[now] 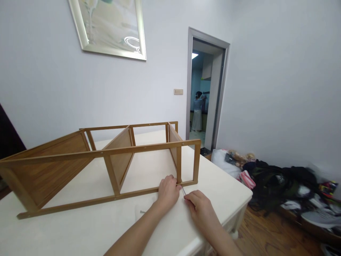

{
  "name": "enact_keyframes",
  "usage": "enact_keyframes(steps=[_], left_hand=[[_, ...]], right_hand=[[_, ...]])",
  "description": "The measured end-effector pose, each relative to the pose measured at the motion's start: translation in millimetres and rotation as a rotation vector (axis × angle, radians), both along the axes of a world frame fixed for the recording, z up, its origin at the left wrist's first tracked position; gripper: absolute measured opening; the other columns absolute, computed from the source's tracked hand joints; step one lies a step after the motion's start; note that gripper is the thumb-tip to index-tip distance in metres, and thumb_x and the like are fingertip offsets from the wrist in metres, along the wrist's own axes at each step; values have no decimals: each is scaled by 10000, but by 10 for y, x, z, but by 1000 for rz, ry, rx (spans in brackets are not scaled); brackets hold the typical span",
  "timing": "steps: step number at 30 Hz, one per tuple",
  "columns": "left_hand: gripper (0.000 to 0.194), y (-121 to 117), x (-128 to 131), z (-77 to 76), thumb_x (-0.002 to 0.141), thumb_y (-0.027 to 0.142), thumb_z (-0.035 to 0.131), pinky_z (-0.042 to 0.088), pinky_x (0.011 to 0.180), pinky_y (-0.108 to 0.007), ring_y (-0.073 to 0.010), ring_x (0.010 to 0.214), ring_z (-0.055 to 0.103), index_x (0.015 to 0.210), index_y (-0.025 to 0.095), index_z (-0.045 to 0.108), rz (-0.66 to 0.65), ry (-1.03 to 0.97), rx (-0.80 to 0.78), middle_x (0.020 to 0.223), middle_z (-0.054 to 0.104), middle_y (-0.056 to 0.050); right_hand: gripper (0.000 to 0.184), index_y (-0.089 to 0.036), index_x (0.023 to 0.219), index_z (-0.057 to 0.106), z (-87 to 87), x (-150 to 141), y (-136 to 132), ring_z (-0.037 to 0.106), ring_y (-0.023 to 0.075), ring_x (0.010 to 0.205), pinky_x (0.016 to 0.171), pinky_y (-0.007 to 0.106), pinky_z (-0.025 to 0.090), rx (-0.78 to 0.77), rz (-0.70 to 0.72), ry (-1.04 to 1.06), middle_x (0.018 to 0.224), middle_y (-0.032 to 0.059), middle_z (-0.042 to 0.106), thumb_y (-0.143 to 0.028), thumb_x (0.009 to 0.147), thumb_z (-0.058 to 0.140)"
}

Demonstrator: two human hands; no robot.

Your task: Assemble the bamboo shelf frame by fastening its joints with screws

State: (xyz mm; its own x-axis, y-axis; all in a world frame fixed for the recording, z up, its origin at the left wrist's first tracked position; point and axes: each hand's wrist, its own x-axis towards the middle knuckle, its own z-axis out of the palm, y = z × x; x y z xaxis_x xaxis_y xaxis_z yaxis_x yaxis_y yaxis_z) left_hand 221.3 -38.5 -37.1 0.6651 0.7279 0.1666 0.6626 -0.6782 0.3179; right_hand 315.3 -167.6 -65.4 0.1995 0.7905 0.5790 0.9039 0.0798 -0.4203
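A wooden shelf rack (145, 147) lies on its side across a white table (218, 181), its shelf panels standing upright between the rails. My left hand (168, 190) is closed around the lower front rail, close to the joint with the rightmost shelf. In the pinched fingers of my right hand (201, 208) is a thin metal rod (183, 191), its far end at that same joint. Whether it is a hex key or another tool, I cannot tell. Beside my left forearm, a screw (143, 212) lies on the table, on what looks like a small clear plastic bag.
Right of the table, bags and clothes (279, 185) are heaped by the wall, with a grey shoe (317, 217) near the front. An open doorway (206, 89) shows a person (197, 110) standing in another room. A framed picture (114, 53) hangs above.
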Motion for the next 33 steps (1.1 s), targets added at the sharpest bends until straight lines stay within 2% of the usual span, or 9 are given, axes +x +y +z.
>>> enact_keyframes(steps=[14, 19, 25, 33], left_hand=[[189, -54, -34, -56, 901, 230, 495, 398, 863, -354, -231, 978, 582, 878, 162, 669, 1, -48, 79, 964, 651, -82], [194, -40, -29, -80, 901, 229, 484, 404, 848, -359, -231, 968, 583, 861, 163, 662, -6, -60, 76, 958, 652, -80], [186, -23, -16, -86, 900, 233, 485, 406, 838, -351, -227, 972, 585, 859, 167, 654, -12, -58, 65, 967, 650, -77], [197, -33, -36, -77, 914, 228, 464, 398, 860, -340, -222, 1001, 581, 889, 170, 650, -26, -51, 42, 997, 643, -81]], right_hand=[[241, -163, 821, 704, -18, -16, 43, 605, 194, 773, 694, 286, 491, -28, -44, -93, 767, 46, 665, 13, 843, 541], [250, -158, 732, 672, -23, -39, 65, 594, 192, 752, 684, 285, 482, -59, -55, -135, 734, 46, 646, 15, 850, 535], [248, -156, 701, 658, 64, -80, 69, 587, 197, 782, 725, 293, 482, -100, -52, -89, 749, 57, 639, 8, 842, 534], [221, -155, 747, 662, 177, -84, 42, 609, 206, 816, 761, 309, 469, -163, -39, 0, 815, 83, 645, -98, 888, 502]])
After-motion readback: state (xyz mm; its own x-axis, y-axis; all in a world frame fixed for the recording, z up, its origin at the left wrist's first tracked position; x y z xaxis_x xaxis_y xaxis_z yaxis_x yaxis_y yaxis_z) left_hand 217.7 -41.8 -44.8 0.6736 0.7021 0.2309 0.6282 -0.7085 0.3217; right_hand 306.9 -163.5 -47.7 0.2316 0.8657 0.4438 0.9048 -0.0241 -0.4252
